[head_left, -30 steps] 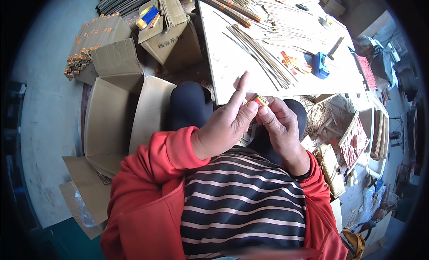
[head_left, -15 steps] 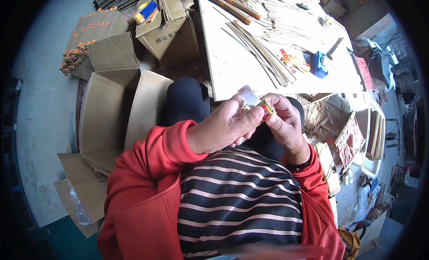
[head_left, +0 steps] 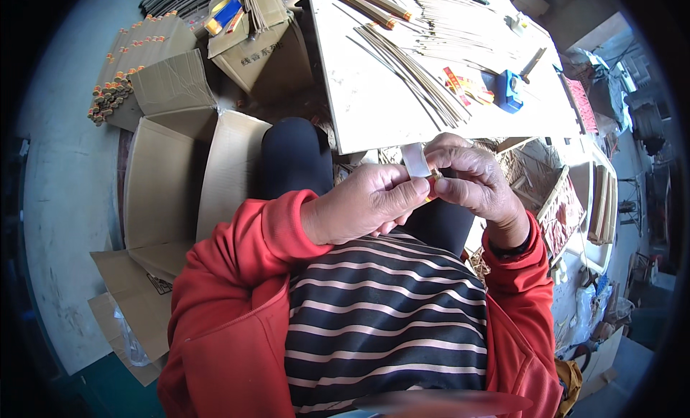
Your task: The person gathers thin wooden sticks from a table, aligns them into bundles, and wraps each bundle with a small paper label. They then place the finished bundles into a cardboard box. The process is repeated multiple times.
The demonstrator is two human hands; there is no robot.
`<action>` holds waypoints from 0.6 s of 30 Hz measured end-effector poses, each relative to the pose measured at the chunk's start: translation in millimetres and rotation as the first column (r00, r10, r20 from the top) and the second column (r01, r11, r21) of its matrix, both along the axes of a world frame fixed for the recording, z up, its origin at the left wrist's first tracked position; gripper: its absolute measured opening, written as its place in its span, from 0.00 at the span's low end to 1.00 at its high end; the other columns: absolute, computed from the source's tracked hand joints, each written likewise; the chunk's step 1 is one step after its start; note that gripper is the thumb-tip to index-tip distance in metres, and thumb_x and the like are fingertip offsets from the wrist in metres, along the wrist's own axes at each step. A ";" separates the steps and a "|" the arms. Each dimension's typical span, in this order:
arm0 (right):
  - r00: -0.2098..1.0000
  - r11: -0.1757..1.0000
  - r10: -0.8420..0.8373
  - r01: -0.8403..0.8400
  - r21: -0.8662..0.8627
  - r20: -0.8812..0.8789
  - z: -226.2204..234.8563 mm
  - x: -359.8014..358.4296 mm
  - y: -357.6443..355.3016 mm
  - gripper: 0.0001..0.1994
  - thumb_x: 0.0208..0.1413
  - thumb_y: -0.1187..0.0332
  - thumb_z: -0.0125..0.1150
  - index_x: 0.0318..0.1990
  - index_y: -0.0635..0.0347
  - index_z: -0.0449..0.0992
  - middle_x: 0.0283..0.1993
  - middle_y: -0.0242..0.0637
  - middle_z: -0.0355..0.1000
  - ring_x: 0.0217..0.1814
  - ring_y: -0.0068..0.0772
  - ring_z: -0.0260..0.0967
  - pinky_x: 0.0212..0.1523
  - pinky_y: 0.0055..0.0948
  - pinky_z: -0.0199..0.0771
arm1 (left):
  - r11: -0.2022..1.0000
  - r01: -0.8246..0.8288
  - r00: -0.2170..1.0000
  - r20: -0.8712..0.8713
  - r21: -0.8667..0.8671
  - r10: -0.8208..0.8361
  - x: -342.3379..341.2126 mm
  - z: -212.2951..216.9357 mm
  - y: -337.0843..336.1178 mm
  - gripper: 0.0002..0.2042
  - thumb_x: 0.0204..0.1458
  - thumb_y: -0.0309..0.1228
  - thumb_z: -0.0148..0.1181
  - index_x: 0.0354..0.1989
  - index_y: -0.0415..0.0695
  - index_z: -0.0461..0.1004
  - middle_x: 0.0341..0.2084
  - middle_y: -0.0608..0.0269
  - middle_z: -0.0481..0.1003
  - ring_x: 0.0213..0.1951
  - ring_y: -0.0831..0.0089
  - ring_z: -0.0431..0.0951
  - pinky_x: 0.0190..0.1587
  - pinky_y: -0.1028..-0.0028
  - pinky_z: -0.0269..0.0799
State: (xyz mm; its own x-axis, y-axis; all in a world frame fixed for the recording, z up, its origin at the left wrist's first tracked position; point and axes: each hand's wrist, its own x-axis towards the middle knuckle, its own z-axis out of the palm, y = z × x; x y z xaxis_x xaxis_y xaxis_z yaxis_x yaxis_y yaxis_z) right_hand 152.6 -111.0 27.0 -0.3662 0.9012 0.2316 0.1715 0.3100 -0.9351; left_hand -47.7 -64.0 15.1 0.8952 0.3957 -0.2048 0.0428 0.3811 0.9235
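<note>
Above my lap, my left hand (head_left: pixel 374 201) is closed with its thumb pressed on a small red-and-yellow banded bundle (head_left: pixel 433 181). Most of this bundle hides behind my fingers, so its length cannot be made out. My right hand (head_left: pixel 480 186) pinches the same bundle from the other side, thumb and fingertips close to my left thumb. A pale translucent strip (head_left: pixel 415 161) stands up between the two hands, its lower end against my left thumb and the bundle.
Ahead, the white table (head_left: pixel 381 102) carries loose thin brown sticks (head_left: pixel 413 76), banded stick bundles (head_left: pixel 366 5), red-and-yellow labels (head_left: pixel 463 87) and a blue tape dispenser (head_left: pixel 511 91). An open carton (head_left: pixel 162 181) stands at my left, near stacked bundles (head_left: pixel 136 58).
My right hand has turned and shifted slightly right, its fingers now higher over the bundle. The pale strip stands more upright, and less of the red-and-yellow band shows.
</note>
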 end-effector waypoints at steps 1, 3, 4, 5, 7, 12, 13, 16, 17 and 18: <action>0.998 0.998 0.012 -0.016 0.069 0.056 2.2 1.7 1.9 0.12 0.46 0.72 0.59 0.38 0.68 0.73 0.35 0.40 0.68 0.37 0.32 0.65 0.39 0.26 0.65 | 1.000 0.006 1.000 0.011 -0.004 -0.006 0.0 -0.4 -0.3 0.19 0.57 0.43 0.46 0.35 0.36 0.70 0.16 0.71 0.65 0.15 0.88 0.62 0.17 0.87 0.58; 0.994 0.993 0.041 -0.052 0.108 0.100 6.2 3.4 3.8 0.12 0.45 0.72 0.59 0.38 0.69 0.74 0.35 0.42 0.68 0.38 0.35 0.65 0.40 0.28 0.66 | 1.000 0.017 0.999 0.033 -0.013 -0.016 0.2 -1.1 -1.1 0.18 0.58 0.42 0.45 0.35 0.36 0.69 0.17 0.71 0.65 0.15 0.88 0.62 0.17 0.87 0.58; 0.994 0.994 0.060 -0.067 0.081 0.089 8.9 4.0 4.4 0.11 0.45 0.73 0.59 0.37 0.69 0.74 0.35 0.42 0.68 0.39 0.36 0.65 0.40 0.29 0.66 | 0.999 0.033 0.999 0.035 -0.017 -0.032 0.3 -1.2 -0.5 0.17 0.58 0.41 0.45 0.35 0.36 0.69 0.17 0.71 0.65 0.15 0.88 0.62 0.17 0.87 0.58; 0.994 0.995 0.078 -0.082 0.056 0.077 10.3 4.4 4.5 0.11 0.45 0.73 0.58 0.37 0.69 0.74 0.35 0.43 0.69 0.39 0.37 0.65 0.41 0.30 0.66 | 0.999 0.048 0.998 0.038 -0.020 -0.048 -0.1 -1.3 0.3 0.17 0.58 0.41 0.45 0.35 0.36 0.69 0.17 0.71 0.65 0.15 0.88 0.62 0.17 0.87 0.59; 0.993 0.991 0.094 -0.101 0.086 0.076 10.2 4.1 4.9 0.11 0.45 0.74 0.58 0.37 0.69 0.74 0.35 0.43 0.69 0.39 0.37 0.65 0.41 0.30 0.66 | 0.997 0.072 0.997 0.040 -0.031 -0.071 -0.5 -1.5 1.6 0.16 0.58 0.40 0.45 0.35 0.36 0.69 0.17 0.71 0.65 0.16 0.88 0.62 0.18 0.88 0.58; 0.985 0.975 0.126 -0.144 0.167 0.116 9.4 5.8 6.7 0.09 0.47 0.74 0.56 0.36 0.68 0.75 0.34 0.42 0.70 0.40 0.38 0.65 0.42 0.31 0.66 | 0.994 0.081 0.996 0.029 -0.077 -0.079 -1.1 2.9 1.1 0.14 0.58 0.38 0.46 0.35 0.37 0.68 0.19 0.70 0.65 0.16 0.88 0.62 0.18 0.88 0.58; 0.982 0.972 0.125 -0.150 0.183 0.138 12.3 5.2 6.6 0.09 0.48 0.74 0.56 0.36 0.67 0.76 0.34 0.42 0.70 0.41 0.38 0.65 0.42 0.31 0.66 | 0.992 0.088 0.996 0.033 -0.090 -0.085 -1.3 2.5 1.1 0.14 0.58 0.37 0.45 0.35 0.37 0.68 0.19 0.69 0.66 0.16 0.88 0.62 0.18 0.87 0.58; 0.980 0.964 0.130 -0.161 0.211 0.151 12.7 5.2 5.9 0.08 0.49 0.74 0.55 0.36 0.66 0.76 0.35 0.42 0.70 0.41 0.38 0.65 0.42 0.31 0.66 | 0.980 0.115 0.993 0.034 -0.160 -0.111 -2.6 2.1 3.8 0.14 0.58 0.37 0.42 0.36 0.36 0.67 0.20 0.67 0.67 0.16 0.85 0.63 0.19 0.86 0.60; 0.980 0.962 0.133 -0.163 0.217 0.148 12.1 5.6 5.6 0.08 0.49 0.74 0.55 0.36 0.66 0.76 0.35 0.42 0.70 0.41 0.38 0.65 0.42 0.31 0.66 | 0.971 0.127 0.992 0.025 -0.205 -0.124 -3.5 4.4 6.0 0.15 0.58 0.37 0.41 0.37 0.36 0.67 0.21 0.66 0.67 0.17 0.84 0.64 0.20 0.85 0.61; 0.981 0.963 0.138 -0.165 0.212 0.139 11.2 6.0 5.2 0.08 0.49 0.75 0.56 0.36 0.65 0.76 0.36 0.42 0.69 0.41 0.38 0.65 0.42 0.30 0.66 | 0.959 0.137 0.990 0.017 -0.249 -0.138 -4.2 5.5 7.4 0.16 0.58 0.38 0.40 0.38 0.35 0.66 0.22 0.64 0.68 0.17 0.82 0.64 0.21 0.84 0.62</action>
